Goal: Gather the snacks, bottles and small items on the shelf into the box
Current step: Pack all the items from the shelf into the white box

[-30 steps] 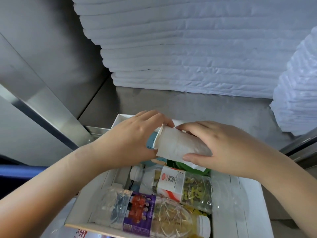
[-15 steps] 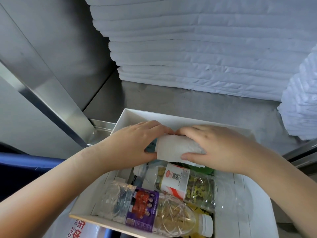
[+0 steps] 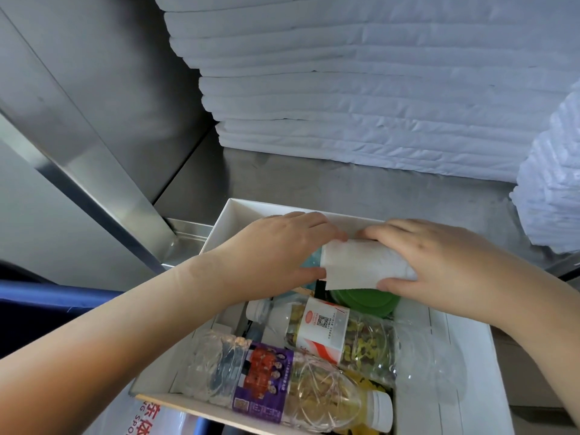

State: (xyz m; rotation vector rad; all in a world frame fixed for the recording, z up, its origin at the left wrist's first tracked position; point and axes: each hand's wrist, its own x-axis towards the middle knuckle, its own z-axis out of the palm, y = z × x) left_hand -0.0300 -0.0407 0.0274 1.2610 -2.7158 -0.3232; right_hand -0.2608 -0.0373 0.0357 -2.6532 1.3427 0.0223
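The left hand (image 3: 276, 246) curls round the teal end (perhaps a second item; hard to tell) of the white paper cup (image 3: 361, 262), held sideways over the far end of the box (image 3: 233, 215). The right hand (image 3: 439, 255) grips its other end. Squeezing could crush it, and dropped on the green lid (image 3: 376, 302) it may roll.

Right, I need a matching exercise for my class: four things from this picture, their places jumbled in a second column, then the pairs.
1 white paper cup
2 purple-label bottle
3 green lid
4 white stack

A behind the box, on the shelf
B gripped by left hand and right hand
C lying at the box's near edge
D partly under the white paper cup

Pairs: 1-B, 2-C, 3-D, 4-A
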